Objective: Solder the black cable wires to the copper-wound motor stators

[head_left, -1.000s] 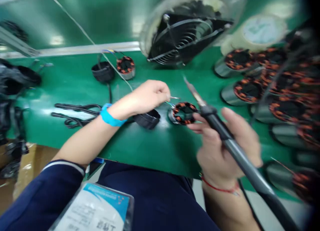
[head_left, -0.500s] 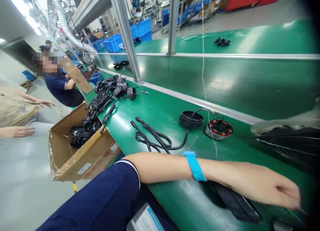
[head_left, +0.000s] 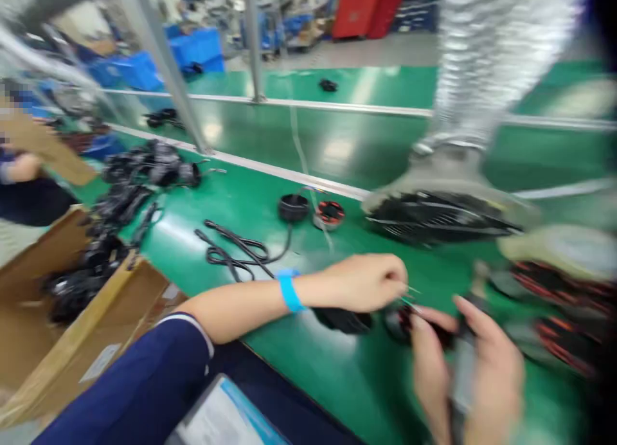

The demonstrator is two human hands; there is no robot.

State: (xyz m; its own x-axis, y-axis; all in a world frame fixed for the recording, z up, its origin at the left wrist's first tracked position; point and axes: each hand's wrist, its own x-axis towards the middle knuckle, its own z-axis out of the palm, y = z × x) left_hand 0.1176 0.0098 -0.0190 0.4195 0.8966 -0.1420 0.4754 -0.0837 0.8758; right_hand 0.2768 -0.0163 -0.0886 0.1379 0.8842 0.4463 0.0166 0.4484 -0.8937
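My left hand (head_left: pixel 369 282), with a blue band at the wrist, is closed in a pinch on thin wires (head_left: pixel 409 301) above a dark round part (head_left: pixel 398 324). To its right, my blurred right hand (head_left: pixel 496 374) grips a grey tool (head_left: pixel 463 374), its thumb and a fingertip close to the wires. Partly under my left wrist lies a black object (head_left: pixel 344 321). Farther back on the green table, a black round housing (head_left: pixel 293 208) with a looped black cable (head_left: pixel 241 247) sits beside a round part with an orange and black inside (head_left: pixel 330 215).
A cardboard box (head_left: pixel 103 342) of black parts stands at the left, near piled cables and housings (head_left: pixel 154 164). A silver duct with a wide hood (head_left: pixel 448 175) hangs at the right above more round orange and black parts (head_left: pixel 563 345). Metal posts (head_left: pixel 161 65) rise behind.
The view has swung right, bringing my right hand, the tool and the duct hood into sight. My left hand appears farther left in the picture; the co-worker at the left is mostly out of frame.
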